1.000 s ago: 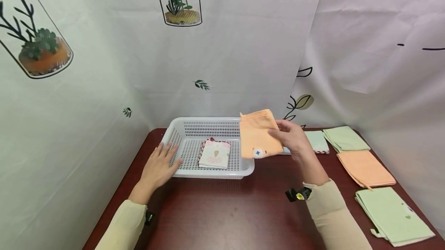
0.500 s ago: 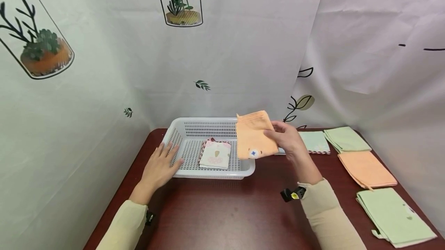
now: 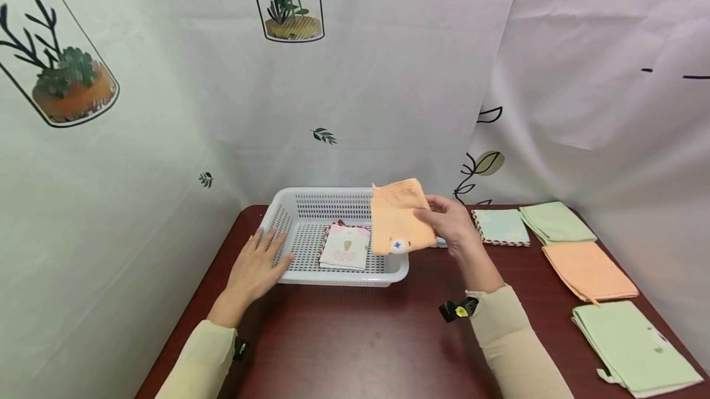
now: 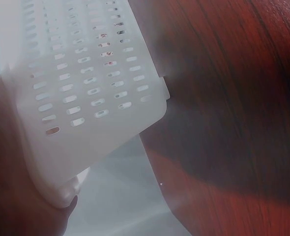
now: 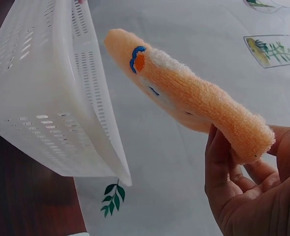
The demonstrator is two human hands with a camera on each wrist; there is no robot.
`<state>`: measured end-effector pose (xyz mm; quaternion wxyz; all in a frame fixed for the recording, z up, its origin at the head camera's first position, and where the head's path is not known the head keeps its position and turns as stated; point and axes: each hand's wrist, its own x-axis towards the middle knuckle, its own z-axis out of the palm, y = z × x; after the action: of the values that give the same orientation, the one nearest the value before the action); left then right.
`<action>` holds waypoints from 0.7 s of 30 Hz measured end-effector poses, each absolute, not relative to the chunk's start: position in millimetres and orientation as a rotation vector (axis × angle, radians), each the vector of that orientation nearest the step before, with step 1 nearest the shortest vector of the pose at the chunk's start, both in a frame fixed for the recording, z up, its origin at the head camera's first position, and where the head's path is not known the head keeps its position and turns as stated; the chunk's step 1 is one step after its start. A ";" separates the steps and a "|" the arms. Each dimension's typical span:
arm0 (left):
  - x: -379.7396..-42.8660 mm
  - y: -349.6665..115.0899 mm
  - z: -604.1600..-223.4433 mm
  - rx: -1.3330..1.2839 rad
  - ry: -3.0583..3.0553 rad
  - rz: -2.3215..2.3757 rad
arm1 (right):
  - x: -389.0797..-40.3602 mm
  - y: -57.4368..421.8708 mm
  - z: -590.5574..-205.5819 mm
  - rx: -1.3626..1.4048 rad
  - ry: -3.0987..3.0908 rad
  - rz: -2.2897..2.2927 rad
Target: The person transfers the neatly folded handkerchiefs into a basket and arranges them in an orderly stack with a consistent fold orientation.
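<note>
My right hand [image 3: 450, 223] pinches a folded orange towel [image 3: 398, 217] by its right edge, thumb on top. The towel hangs over the right end of a white plastic basket [image 3: 338, 277] and bears an embroidered animal face. In the right wrist view the towel [image 5: 184, 93] is seen edge-on, fingers beneath it, beside the basket wall [image 5: 32, 98]. My left hand [image 3: 255, 269] rests on the basket's left rim with fingers spread; in the left wrist view it lies along the perforated wall [image 4: 86, 88]. Inside the basket lies a folded white towel [image 3: 345, 248] with pink print and a red checked edge.
Along the table's right side lie a pale blue towel [image 3: 501, 227] with checked edging, a green towel [image 3: 557, 222], an orange towel [image 3: 589, 269] and another green towel [image 3: 635, 346]. A printed fabric backdrop [image 3: 355, 78] stands behind the dark red table [image 3: 344, 337].
My right hand has moved slightly left with the orange towel, bringing it further over the basket's right end. More of the pale blue towel shows. The left hand stays on the rim.
</note>
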<state>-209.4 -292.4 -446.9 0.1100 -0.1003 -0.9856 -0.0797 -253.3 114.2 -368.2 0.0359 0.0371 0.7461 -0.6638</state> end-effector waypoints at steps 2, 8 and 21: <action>-209.7 -292.4 -447.5 -0.297 -2.892 -0.235 | -254.5 112.3 -369.3 0.107 2.286 -2.046; -210.6 -292.4 -449.4 -0.303 -2.883 -0.240 | -257.8 107.5 -371.9 0.089 2.231 -2.081; -210.0 -291.9 -448.5 -0.287 -2.899 -0.238 | -259.5 97.4 -377.0 0.104 2.200 -2.121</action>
<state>-210.0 -291.9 -448.5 0.1090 -0.0977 -0.9859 -0.0810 -259.5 97.4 -377.0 0.0417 0.0340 0.7189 -0.6930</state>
